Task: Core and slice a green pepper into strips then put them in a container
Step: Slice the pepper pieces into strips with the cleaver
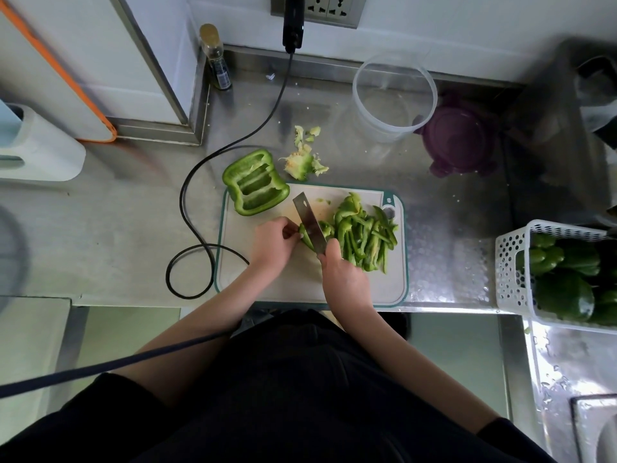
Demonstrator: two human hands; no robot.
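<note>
Here the fingers [289, 230] of the left hand [272, 243] are curled and pinch a small piece of green pepper [305, 236] down on the cutting board [302, 280], just beside the flat of the knife [310, 225]. The right hand [340, 269] is clenched round the knife handle, which it hides, and the blade points away from the person toward the back of the counter [133, 212], its edge resting on the piece. Just right of the blade a heap of cut strips [362, 237] covers the right half of the board, reaching almost to the handle hole at its far right corner. A halved pepper [255, 185], cut side up and hollow, lies at the board's far left corner, partly on the board and partly on the counter. Behind it on the bare counter sits the torn-out core [302, 160] with pale scraps around it. Farther back, near the counter's rear edge, stands a clear round container [394, 95], with a purple lid [462, 138] lying just to its right. A black cable [200, 195] loops over the counter to the left of the board, running up to a plug in the wall. At the right edge a white perforated basket [510, 262] holds whole green peppers [564, 289], and a small bottle [215, 58] stands in the back left corner.
</note>
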